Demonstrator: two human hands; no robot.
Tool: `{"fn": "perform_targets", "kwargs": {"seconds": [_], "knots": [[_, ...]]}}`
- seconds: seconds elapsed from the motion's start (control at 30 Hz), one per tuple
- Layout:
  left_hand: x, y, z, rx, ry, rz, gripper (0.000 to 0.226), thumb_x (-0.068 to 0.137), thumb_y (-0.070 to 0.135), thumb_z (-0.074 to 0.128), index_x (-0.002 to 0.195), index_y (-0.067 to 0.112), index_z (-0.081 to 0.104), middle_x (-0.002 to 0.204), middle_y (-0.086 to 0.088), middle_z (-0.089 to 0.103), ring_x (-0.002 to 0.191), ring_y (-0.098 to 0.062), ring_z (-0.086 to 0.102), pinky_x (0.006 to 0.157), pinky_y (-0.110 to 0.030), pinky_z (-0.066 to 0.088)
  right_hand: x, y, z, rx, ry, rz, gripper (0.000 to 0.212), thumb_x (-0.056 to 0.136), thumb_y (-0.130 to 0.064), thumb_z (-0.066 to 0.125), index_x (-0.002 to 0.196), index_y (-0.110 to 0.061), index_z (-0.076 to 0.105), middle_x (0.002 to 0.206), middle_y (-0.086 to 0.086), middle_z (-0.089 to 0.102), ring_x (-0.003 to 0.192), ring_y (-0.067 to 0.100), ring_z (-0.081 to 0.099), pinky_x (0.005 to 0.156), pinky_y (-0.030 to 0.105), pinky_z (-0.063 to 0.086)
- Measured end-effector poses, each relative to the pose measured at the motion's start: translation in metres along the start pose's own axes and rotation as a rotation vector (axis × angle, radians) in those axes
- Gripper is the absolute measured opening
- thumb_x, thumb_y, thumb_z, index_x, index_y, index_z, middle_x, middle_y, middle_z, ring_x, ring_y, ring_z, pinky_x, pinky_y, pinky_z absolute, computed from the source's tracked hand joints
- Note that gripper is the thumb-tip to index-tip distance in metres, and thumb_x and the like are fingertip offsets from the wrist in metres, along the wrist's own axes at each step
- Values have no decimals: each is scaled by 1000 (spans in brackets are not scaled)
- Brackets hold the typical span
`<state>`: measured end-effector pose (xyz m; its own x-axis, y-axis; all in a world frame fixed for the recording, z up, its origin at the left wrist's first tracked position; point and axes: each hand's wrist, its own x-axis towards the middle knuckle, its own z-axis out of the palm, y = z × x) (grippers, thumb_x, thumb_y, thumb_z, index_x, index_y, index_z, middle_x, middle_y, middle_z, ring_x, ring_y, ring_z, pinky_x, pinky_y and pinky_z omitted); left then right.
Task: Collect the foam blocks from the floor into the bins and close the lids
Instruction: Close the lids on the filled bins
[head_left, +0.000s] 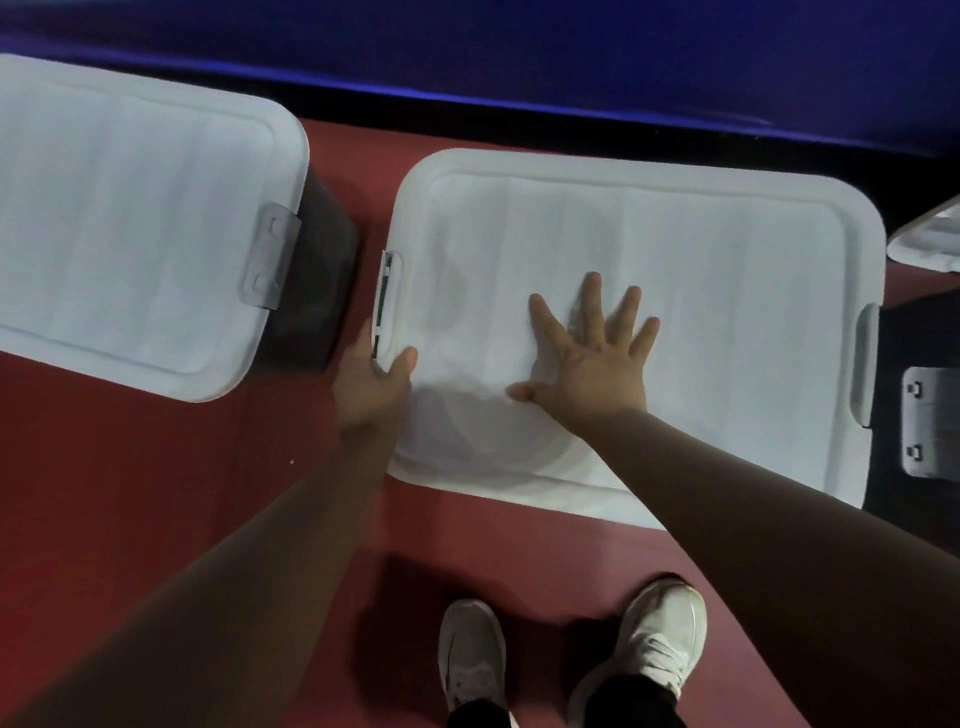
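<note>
Lid (701, 291) lay flat just ahead of the person's shoes (472, 654), hiding the bin beneath it. The left lid (130, 218) sat on its dark left bin (317, 291) alongside, and no foam blocks showed on the red floor (156, 493). The right hand (592, 358) rested palm-down on the lid's near half, fingers spread, with the arm reaching in from the lower right. The left hand (371, 384) gripped the lid's left rim with the thumb on top, just below the latch (387, 301). Its fingers went over the edge and were mostly hidden. Collecting looked done here, and the step in hand seemed to be closing, pressing the lid down to seat it. The next move likely called for holding that pressure while the left fingers snapped the latch, then the right latch (865, 364). Whether either was already locked could not be told.
</note>
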<state>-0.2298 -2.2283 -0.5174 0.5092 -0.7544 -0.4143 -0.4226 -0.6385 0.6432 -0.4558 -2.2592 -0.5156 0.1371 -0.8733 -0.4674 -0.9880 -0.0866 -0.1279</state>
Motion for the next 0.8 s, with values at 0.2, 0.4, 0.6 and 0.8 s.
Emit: {"fn": "perform_targets", "kwargs": {"seconds": [0.2,0.4,0.6,0.8], "knots": [[-9,24,-5,361,-19,69,52,100,20,49,150,10,38,144,-21,43,130,-35,46,106,-35,35,-6,2,-22,77,-12,-8,84,82,-80,45,151,-45,12,164,9,-7,147,49,-8,116,66,1],[-24,114,-66,383,-99,218,34,94,25,54,120,5,59,121,-16,57,112,-31,55,86,-35,42,-49,16,-123,282,121,93,71,90,-61,49,142,-14,38,140,13,45,128,34,45,115,53,24],[-100,298,-156,344,-135,524,31,94,28,56,117,9,63,121,-9,58,104,-27,58,84,-31,42,-139,42,-316,334,319,222,69,91,-53,54,141,-9,37,137,16,46,125,38,46,111,51,32],[-227,462,-249,351,-138,820,37,97,40,52,118,11,60,118,-8,57,106,-29,56,94,-43,45,-274,66,-509,370,502,344,62,91,-51,53,135,-9,45,131,17,49,120,38,50,104,47,38]]}}
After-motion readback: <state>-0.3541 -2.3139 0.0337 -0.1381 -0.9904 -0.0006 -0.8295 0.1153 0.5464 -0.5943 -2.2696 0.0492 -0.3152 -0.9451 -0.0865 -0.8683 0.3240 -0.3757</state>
